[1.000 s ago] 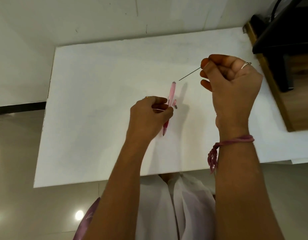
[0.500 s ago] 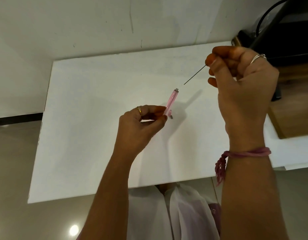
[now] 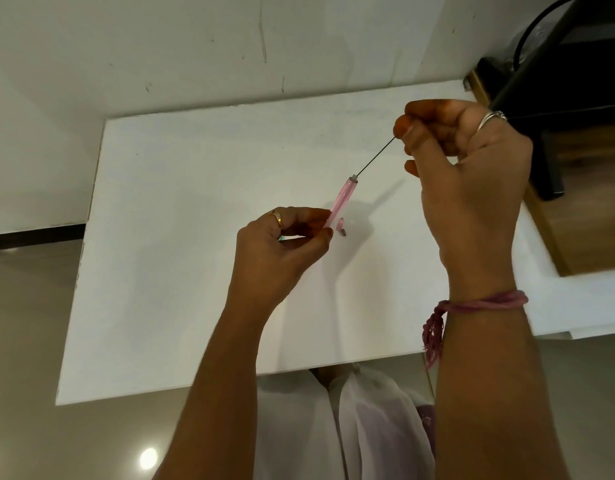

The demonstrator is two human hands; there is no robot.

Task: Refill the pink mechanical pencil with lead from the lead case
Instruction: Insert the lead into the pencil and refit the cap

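Fingers of the left hand (image 3: 282,244) are curled round the lower part of the pink mechanical pencil (image 3: 342,199), thumb and fingertips pinching the barrel so that it tilts up and away to the right, its open far end raised above the worktop (image 3: 181,271). The pencil's tip end is hidden inside the hand. The right hand (image 3: 468,174), higher and further right, has its fingers bunched, with thumb and forefinger pinching the upper end of a thin dark lead (image 3: 375,157). The lead slants down and to the left from those fingertips, and its lower end meets the small grey opening at the top of the pencil; whether it has gone inside cannot be told. A small pink and grey cap (image 3: 342,226) lies on the white worktop just right of the left hand's fingertips, apart from the pencil. The left hand wears a gold ring (image 3: 277,216), the right a silver ring (image 3: 491,118), and a pink thread bracelet (image 3: 486,303) with a tassel circles the right wrist. At the far right stands a dark object (image 3: 569,74) on a wooden surface (image 3: 590,216). White cloth (image 3: 333,427) shows at the near edge of the worktop.
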